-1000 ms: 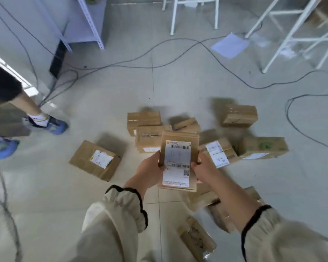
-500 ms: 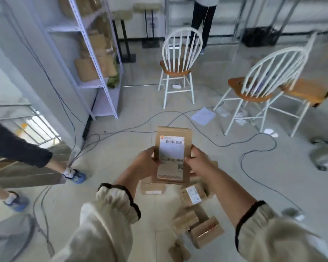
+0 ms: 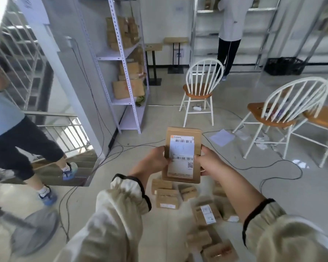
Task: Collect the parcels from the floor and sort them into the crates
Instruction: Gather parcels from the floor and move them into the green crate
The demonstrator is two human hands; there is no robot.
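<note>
Parcel: lifted higher, away from the floor pile, in left hand and right hand.
View: tilts up; shelf rack and chairs appear.

Both hands grip a parcel upright, label facing up: left hand on its left edge, right hand on its right. More parcels lie on the floor below it.

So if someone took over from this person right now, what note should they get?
Left hand and right hand: both grip one labelled parcel, upright, label toward the camera.
Other parcels lie on the floor below the hands; a black crate stands by the far wall.
Done: one parcel lifted off the floor.
Left: put it in a crate, then collect the rest.
</note>
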